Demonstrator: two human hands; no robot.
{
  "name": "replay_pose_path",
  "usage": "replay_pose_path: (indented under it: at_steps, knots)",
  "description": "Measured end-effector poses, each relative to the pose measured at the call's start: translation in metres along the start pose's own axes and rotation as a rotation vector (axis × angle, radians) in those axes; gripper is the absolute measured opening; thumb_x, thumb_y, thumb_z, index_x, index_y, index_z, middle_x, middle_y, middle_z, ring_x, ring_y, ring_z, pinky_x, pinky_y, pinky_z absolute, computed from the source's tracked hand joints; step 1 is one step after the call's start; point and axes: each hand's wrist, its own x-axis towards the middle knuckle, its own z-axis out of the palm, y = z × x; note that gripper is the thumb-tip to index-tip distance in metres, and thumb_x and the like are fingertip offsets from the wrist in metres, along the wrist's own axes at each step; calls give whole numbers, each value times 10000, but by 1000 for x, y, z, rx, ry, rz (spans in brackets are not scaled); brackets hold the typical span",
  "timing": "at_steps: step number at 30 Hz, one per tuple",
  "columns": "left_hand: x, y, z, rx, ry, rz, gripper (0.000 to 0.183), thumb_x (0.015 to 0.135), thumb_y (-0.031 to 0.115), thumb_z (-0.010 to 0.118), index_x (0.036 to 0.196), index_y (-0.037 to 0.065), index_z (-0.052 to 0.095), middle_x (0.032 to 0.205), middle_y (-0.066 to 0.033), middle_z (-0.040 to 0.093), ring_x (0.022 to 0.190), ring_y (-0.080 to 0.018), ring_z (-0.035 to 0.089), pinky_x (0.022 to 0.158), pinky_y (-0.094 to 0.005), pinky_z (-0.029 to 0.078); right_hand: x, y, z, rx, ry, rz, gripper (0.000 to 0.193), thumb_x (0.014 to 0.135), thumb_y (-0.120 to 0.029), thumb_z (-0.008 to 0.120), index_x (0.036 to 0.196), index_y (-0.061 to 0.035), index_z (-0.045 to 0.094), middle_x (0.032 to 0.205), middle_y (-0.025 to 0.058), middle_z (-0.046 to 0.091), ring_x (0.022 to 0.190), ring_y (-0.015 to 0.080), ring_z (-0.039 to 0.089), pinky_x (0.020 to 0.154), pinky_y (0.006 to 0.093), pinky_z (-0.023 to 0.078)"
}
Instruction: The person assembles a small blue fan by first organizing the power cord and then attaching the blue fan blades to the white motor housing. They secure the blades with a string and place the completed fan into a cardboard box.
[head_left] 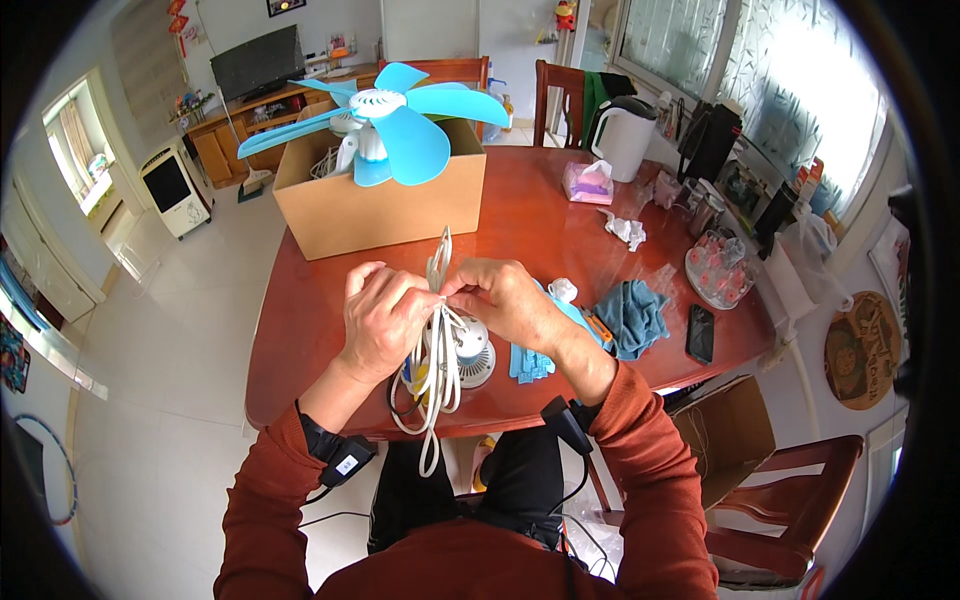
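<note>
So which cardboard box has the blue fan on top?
The box on the table, ahead of the left hand; the other box, by the wooden chair, lacks the blue fan.

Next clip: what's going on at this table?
A person's left hand and right hand pinch a looped bundle of white cord near its upper part, its loops hanging below. Just behind the cord, a white round vented unit sits on the table. Farther back, a blue-bladed fan sits atop a cardboard box.

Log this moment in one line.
left hand: pinching white cord coil | right hand: pinching same coil | beyond: blue-bladed fan atop cardboard box
</note>
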Motion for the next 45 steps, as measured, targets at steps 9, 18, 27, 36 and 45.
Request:
replay_pose_path:
  at_steps: [9, 18, 27, 36, 45]
  knots:
    - [3, 3, -1, 31, -45, -25, 172, 731, 48, 725, 823, 115, 596, 780, 9, 609, 725, -188, 597, 914, -423, 399, 3, 1, 5, -23, 46, 13, 112, 834, -10, 682, 943, 1, 655, 830, 129, 674, 744, 225, 655, 670, 321, 523]
    - [-1, 6, 7, 98, -32, -137, 183, 726, 26, 713, 834, 112, 592, 798, 6, 604, 761, -189, 607, 978, -432, 371, -8, 14, 32, 473, 201, 267, 124, 919, -21, 635, 1025, 38, 662, 953, 57, 691, 874, 96, 648, 760, 236, 542]
    - [-6, 3, 8, -12, 21, -124, 116, 794, 111, 703, 810, 121, 589, 788, 4, 584, 746, -191, 582, 1007, -470, 336, -8, 13, 22, 251, 116, 133, 127, 892, -10, 660, 1016, 5, 684, 905, 44, 671, 830, 97, 640, 730, 243, 540]
    - [-6, 3, 5, -58, 2, -176, 134, 761, 73, 726, 769, 101, 595, 785, -8, 619, 767, -198, 598, 1014, -439, 338, -2, 3, 8, -71, 61, -46, 114, 848, -28, 680, 960, -9, 670, 844, 117, 662, 756, 234, 653, 651, 332, 520]
    - [-4, 3, 2, -65, -4, -165, 76, 776, 103, 716, 756, 126, 646, 785, 28, 637, 767, -172, 593, 1004, -445, 334, -2, -1, 15, -215, 179, -145, 133, 760, 8, 659, 876, -1, 594, 806, 136, 603, 741, 330, 624, 637, 407, 509]
